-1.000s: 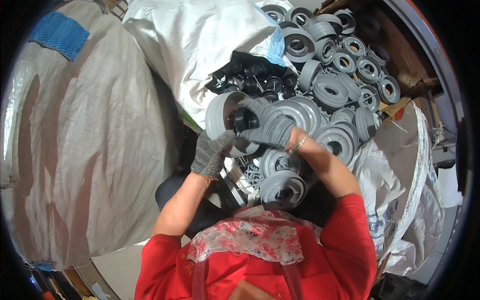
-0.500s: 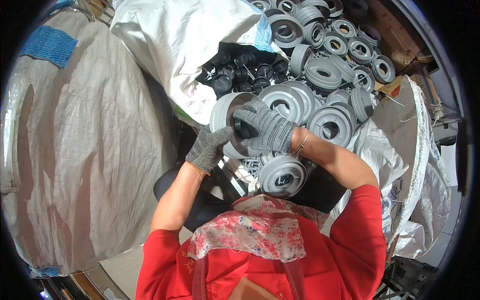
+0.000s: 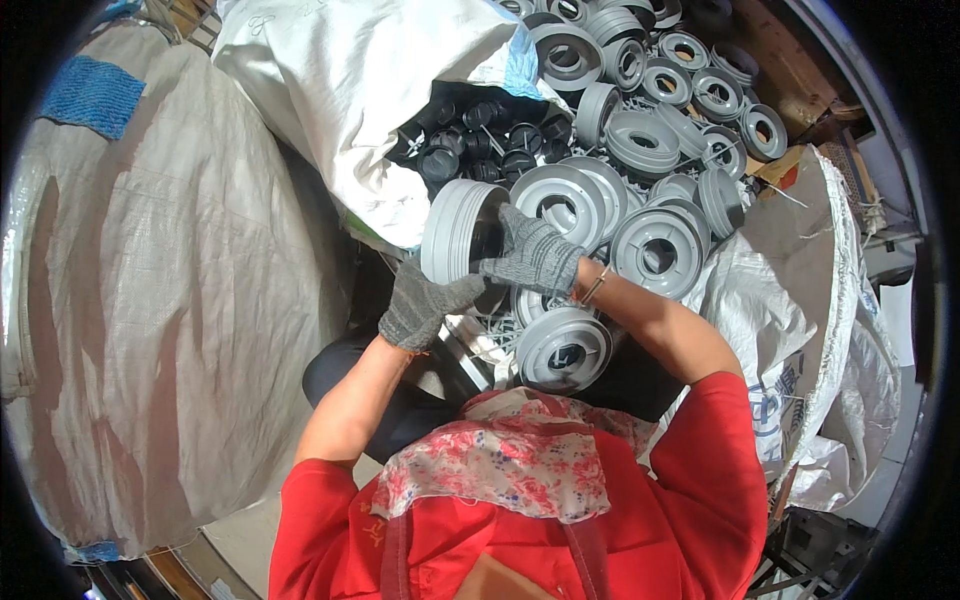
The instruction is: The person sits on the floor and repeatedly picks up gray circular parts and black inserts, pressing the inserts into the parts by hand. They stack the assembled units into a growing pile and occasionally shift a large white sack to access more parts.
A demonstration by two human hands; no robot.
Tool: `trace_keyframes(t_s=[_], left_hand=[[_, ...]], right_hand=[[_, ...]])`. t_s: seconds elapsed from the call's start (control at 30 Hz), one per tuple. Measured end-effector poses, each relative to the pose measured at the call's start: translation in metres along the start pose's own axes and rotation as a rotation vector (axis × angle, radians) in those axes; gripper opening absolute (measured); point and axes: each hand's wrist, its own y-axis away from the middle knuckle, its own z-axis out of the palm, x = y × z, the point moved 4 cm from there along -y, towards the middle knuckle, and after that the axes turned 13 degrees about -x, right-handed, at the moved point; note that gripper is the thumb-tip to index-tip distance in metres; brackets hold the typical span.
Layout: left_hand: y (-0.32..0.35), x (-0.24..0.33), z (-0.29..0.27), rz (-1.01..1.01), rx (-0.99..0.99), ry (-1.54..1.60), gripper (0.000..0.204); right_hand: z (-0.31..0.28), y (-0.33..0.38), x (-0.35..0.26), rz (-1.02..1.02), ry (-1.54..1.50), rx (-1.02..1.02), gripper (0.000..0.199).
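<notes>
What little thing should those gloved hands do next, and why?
Maybe the right hand could press gently inward: it is at the open side of the grey ribbed ring, which the left hand holds. The dark inside is unclear.

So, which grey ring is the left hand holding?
The ribbed grey ring, the leftmost one, with the gloved left hand at its lower edge; the other grey rings lie farther right.

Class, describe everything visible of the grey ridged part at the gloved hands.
The grey part looks like hard plastic, round, with ridges around its outer wall and a shadowed opening. It is held on its side, opening rightward, near the white sack. The left hand holds its lower side; the right hand is at its opening.
</notes>
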Motion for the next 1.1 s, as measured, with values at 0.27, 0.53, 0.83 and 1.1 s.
trace_keyframes(t_s=[0.27, 0.53, 0.83, 1.1], left_hand=[[0.001, -0.003, 0.004, -0.072, -0.081, 0.696, 0.058], [0.005, -0.008, 0.005, -0.122, -0.119, 0.752, 0.052], [0.005, 0.0, 0.012, -0.093, -0.21, 0.81, 0.061], [0.003, -0.015, 0.01, -0.013, -0.049, 0.603, 0.059]], right_hand=[[-0.003, 0.018, -0.029, -0.168, 0.221, -0.12, 0.071], [-0.004, 0.025, -0.036, -0.298, 0.339, -0.226, 0.066], [0.013, 0.028, -0.018, -0.374, 0.508, -0.228, 0.063], [0.009, 0.026, -0.012, -0.227, 0.21, 0.163, 0.068]])
